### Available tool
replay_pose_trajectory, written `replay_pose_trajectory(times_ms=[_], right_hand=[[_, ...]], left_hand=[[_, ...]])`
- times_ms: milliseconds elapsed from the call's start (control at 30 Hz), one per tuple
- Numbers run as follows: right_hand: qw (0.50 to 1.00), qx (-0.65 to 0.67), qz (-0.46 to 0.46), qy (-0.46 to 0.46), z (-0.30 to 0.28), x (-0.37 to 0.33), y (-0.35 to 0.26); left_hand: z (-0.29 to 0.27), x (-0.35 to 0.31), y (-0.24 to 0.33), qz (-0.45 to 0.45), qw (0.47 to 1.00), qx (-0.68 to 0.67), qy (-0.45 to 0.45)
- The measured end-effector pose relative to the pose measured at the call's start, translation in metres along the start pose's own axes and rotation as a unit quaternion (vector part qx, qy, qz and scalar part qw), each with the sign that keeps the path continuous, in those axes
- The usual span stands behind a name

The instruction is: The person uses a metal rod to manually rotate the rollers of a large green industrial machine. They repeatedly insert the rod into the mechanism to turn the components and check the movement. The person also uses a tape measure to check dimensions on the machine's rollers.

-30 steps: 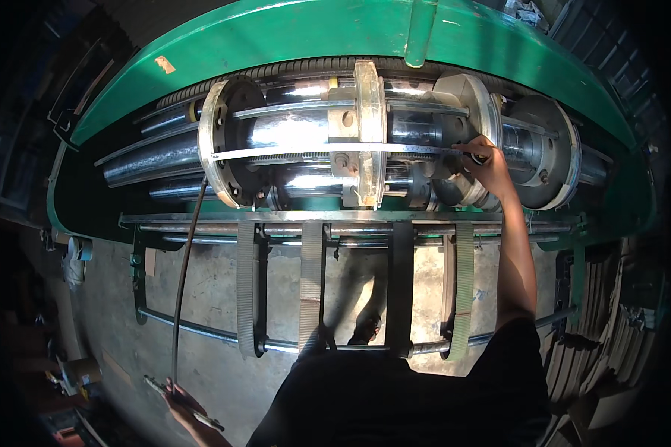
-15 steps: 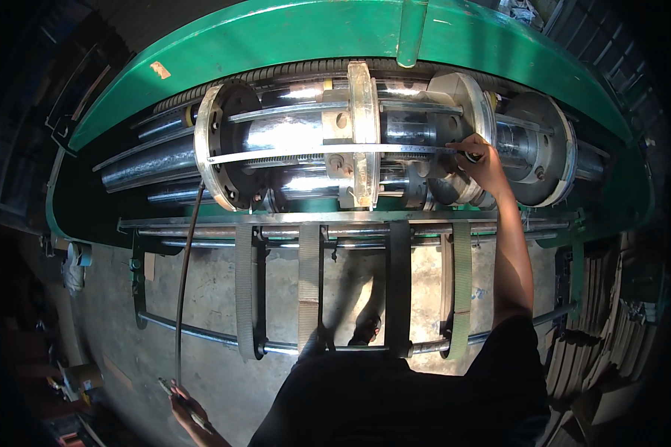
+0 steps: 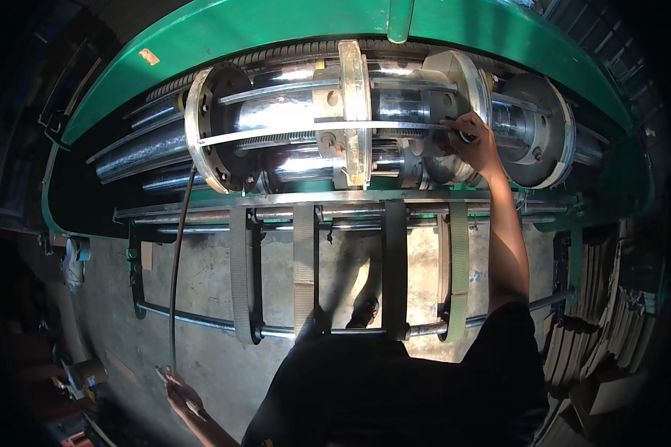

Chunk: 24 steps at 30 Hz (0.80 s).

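Looking down from head height, I see a curved green housing (image 3: pixel 261 30) across the top of my view, with a concrete floor (image 3: pixel 209 283) below it. Within the housing lie shiny metal cylinders (image 3: pixel 276 115) set with round flanges, among them a left flange (image 3: pixel 197 127) and a middle flange (image 3: pixel 356 112). Nearer me, four looped straps (image 3: pixel 303 261) stretch between metal rails (image 3: pixel 209 322). A dark, slender rod (image 3: pixel 177 283) runs from near the left flange down toward the left hand (image 3: pixel 185 398). The pale measuring tape (image 3: pixel 276 132) reaches almost level from the left flange, across the front of the middle one, to the right hand (image 3: pixel 476 145). I find that hand closed on the tape's right end, a dark rounded piece (image 3: pixel 466 137) showing in its grasp. The left hand is low, well apart from the tape, its fingers curled around a slim object (image 3: pixel 194 407) too small to identify; whether the rod touches it, I cannot tell.
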State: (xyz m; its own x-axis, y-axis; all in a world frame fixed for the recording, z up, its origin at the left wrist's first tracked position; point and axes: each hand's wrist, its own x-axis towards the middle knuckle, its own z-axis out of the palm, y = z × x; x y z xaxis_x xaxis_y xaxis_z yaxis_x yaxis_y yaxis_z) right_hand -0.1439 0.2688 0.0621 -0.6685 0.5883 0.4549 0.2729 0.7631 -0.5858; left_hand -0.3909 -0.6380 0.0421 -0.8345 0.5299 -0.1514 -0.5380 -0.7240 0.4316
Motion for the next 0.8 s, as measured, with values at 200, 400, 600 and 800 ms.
replay_pose_trajectory(times_ms=[200,400,600,800], right_hand=[[0.999,0.022,0.027,-0.020,-0.001,-0.003,0.005],[0.997,0.071,0.017,-0.028,-0.003,-0.004,0.002],[0.997,0.062,0.027,-0.041,-0.003,-0.003,0.009],[1.000,0.005,-0.001,-0.031,-0.006,-0.006,0.026]], left_hand=[[0.010,0.008,-0.006,0.139,0.950,-0.017,0.280],[0.034,0.020,-0.021,0.203,0.920,-0.082,0.325],[-0.004,0.012,0.001,0.190,0.940,-0.089,0.270],[-0.027,0.032,0.006,0.177,0.936,-0.128,0.277]])
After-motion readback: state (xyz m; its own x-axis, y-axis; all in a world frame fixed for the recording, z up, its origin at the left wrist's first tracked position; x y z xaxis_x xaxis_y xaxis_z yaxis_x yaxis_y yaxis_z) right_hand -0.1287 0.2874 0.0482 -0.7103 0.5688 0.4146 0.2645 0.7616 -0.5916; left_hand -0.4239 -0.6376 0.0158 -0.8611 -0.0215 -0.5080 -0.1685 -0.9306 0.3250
